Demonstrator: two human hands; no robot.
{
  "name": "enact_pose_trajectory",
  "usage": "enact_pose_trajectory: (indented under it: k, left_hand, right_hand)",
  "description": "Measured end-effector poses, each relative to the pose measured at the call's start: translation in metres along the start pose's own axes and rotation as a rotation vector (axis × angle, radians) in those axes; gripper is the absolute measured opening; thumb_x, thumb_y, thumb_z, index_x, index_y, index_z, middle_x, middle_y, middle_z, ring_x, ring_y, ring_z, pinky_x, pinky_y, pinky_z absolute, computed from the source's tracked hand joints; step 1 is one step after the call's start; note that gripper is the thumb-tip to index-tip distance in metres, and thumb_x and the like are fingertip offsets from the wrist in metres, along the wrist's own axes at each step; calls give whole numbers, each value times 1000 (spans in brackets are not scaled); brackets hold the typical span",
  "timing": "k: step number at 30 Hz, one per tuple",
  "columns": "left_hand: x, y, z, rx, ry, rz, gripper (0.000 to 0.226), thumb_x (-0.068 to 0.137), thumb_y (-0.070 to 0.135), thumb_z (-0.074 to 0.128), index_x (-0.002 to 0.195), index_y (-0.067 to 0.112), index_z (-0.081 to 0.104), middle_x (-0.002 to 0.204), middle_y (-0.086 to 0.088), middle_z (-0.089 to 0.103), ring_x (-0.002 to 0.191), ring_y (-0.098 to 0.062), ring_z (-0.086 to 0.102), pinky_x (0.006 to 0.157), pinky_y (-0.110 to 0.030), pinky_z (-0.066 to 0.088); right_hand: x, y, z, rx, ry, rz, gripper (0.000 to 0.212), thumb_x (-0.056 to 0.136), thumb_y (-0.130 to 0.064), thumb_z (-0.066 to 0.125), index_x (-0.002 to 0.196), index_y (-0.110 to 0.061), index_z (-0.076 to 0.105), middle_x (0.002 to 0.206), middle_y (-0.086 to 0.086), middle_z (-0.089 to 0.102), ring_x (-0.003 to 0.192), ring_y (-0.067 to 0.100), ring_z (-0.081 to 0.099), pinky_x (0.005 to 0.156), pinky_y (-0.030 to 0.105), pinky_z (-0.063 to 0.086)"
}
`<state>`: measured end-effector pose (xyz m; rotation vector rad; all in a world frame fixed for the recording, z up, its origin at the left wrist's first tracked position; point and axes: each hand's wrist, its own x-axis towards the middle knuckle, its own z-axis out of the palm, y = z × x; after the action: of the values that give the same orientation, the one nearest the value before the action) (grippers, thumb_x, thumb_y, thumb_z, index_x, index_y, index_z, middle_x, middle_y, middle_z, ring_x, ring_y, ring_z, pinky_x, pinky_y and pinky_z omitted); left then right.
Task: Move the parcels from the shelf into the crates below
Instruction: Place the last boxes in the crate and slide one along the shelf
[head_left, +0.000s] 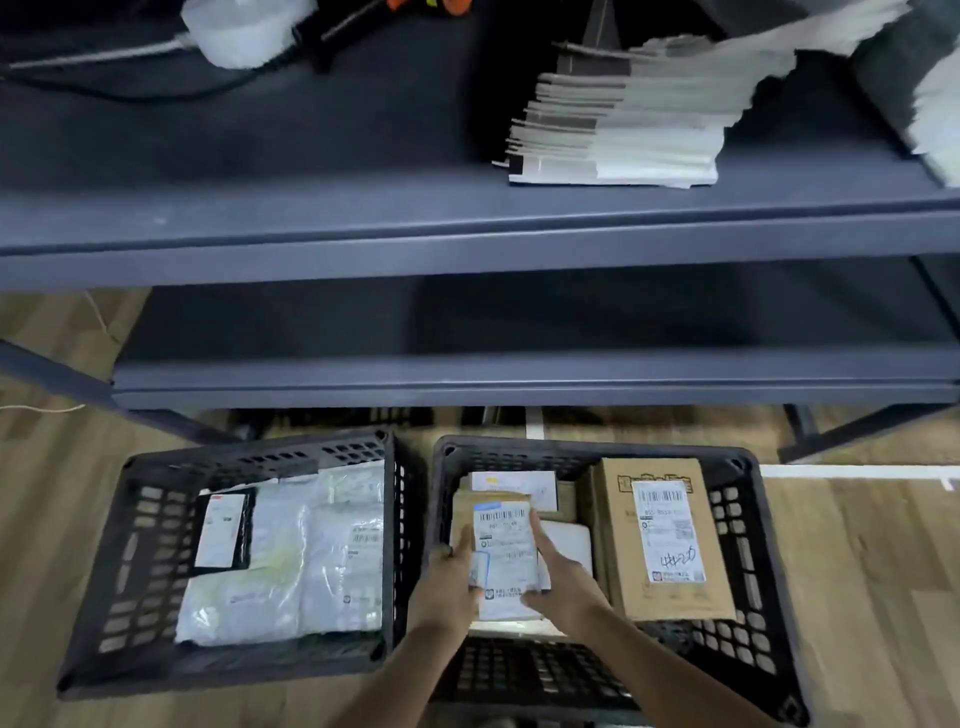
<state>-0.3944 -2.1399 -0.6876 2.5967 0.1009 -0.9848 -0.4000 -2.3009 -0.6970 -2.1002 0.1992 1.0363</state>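
Both hands reach down into the right black crate (769, 561). Between them is a small brown parcel with a white barcode label (506, 545). My left hand (457, 577) grips its left edge, and my right hand (558, 577) holds its right side with fingers laid along the label. A larger cardboard box (665, 540) with a shipping label lies to the right in the same crate, with flat envelopes underneath and behind. The left black crate (130, 561) holds several white plastic mailer bags (291, 561). The grey shelf (467, 228) above carries a stack of white mailers (623, 135).
A lower grey shelf board (519, 374) sits between the top shelf and the crates. A white roll (244, 31), a black cable and a dark tool with orange parts lie at the back left of the top shelf. Wood-pattern floor (872, 571) surrounds the crates.
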Motion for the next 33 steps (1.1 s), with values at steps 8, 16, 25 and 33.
enact_pose_trajectory:
  k: [8, 16, 25, 33]
  left_hand:
    - [27, -21, 19, 275, 26, 23, 60, 94, 16, 49, 146, 16, 20, 132, -7, 36, 110, -21, 51, 83, -28, 45]
    - [33, -28, 13, 606, -23, 261, 93, 94, 26, 53, 144, 8, -24, 145, -8, -39, 132, -20, -36, 115, -36, -17]
    - [57, -27, 12, 684, -102, 167, 67, 101, 19, 36, 148, -1, -8, 156, -18, -15, 146, -26, -11, 119, -37, -6]
    - [44, -27, 26, 610, -107, 182, 87, 96, 35, 47, 147, 7, -17, 151, -6, -31, 142, -19, -24, 116, -37, -11]
  right_hand:
    - [37, 19, 36, -272, -52, 51, 98, 92, -30, 58, 142, -41, -26, 149, 6, 40, 124, 32, 51, 87, 31, 48]
    - [35, 19, 25, -716, 16, -150, 100, 92, -49, 50, 133, -12, -34, 138, 1, -53, 130, 20, -39, 118, 34, -11]
    - [62, -5, 39, -810, -84, -13, 97, 92, -45, 52, 145, -16, -25, 139, -5, -42, 143, 27, -24, 114, 39, -15]
    - [50, 6, 33, -805, -103, 63, 99, 93, -46, 51, 128, -20, -38, 134, -10, -48, 146, 30, -12, 118, 46, -6]
